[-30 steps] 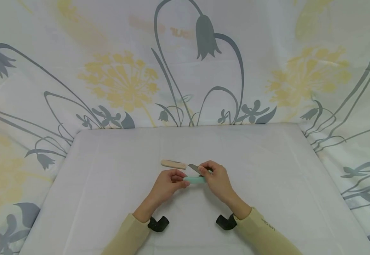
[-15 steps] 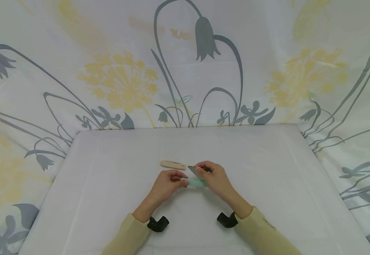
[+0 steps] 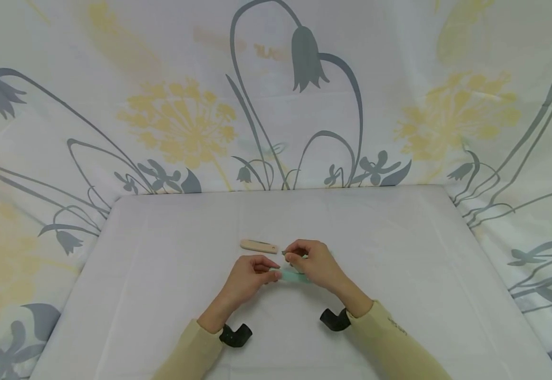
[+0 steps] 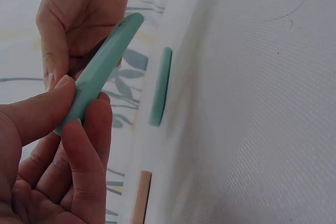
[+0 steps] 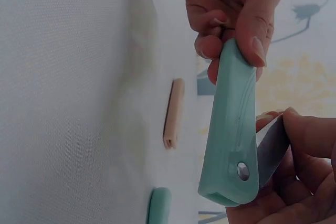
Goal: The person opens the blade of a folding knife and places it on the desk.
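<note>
A folding knife with a mint-green handle (image 3: 292, 276) is held above the table between both hands. The left hand (image 3: 251, 274) pinches one end of that handle between thumb and fingers. At the pivot end, the right hand (image 3: 317, 265) pinches the metal blade (image 5: 272, 148), which stands partly out at an angle from the handle. In the head view the right fingers cover most of the blade. A silver rivet (image 5: 242, 171) shows on the handle in the right wrist view.
A beige folding knife (image 3: 259, 246) lies on the white table (image 3: 161, 295) just beyond the left hand. Another mint-green knife handle (image 4: 161, 87) lies on the table beyond the right hand, mostly hidden in the head view. Flowered cloth (image 3: 276, 105) surrounds the table.
The right hand has shifted slightly left, and less of the blade shows in the head view. The green handle has tilted a little and dipped slightly. The left hand stays nearly still.
</note>
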Tool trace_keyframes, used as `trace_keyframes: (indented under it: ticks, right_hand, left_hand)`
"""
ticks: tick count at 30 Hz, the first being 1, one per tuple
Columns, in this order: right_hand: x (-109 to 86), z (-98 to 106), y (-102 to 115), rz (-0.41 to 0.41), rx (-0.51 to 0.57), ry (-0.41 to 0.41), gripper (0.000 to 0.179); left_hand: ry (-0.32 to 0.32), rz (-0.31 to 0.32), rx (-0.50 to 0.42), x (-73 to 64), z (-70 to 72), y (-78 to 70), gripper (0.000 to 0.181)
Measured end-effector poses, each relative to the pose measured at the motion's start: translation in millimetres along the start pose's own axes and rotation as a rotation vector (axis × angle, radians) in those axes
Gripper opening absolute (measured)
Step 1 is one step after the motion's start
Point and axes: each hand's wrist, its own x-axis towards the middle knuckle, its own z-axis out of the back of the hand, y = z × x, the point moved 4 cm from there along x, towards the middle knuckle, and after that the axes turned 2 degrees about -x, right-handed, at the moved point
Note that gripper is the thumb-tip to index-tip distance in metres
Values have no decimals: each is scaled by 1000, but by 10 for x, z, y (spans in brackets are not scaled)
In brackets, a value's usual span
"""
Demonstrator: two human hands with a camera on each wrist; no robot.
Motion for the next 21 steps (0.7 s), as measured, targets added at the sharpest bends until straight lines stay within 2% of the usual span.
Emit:
trace_keyframes:
  ticks: [4,7,16,21]
  right_hand:
    - [-1,12,-10,-1,-5,-19,15]
    - [1,33,-4,-13,-1,-44,13]
    - [-9,118,9,-49,-9,-59,17]
    - [-16,187,-10,-89,45,-78,14]
  left_hand:
    - [0,-11,-8,-78,3,-177,12]
    - [-12,-19,-15,-97,2,-228,13]
    - [-32,-10,-67,-97,9,-209,15]
    - [-68,-6,-69,-102,33,-222,12]
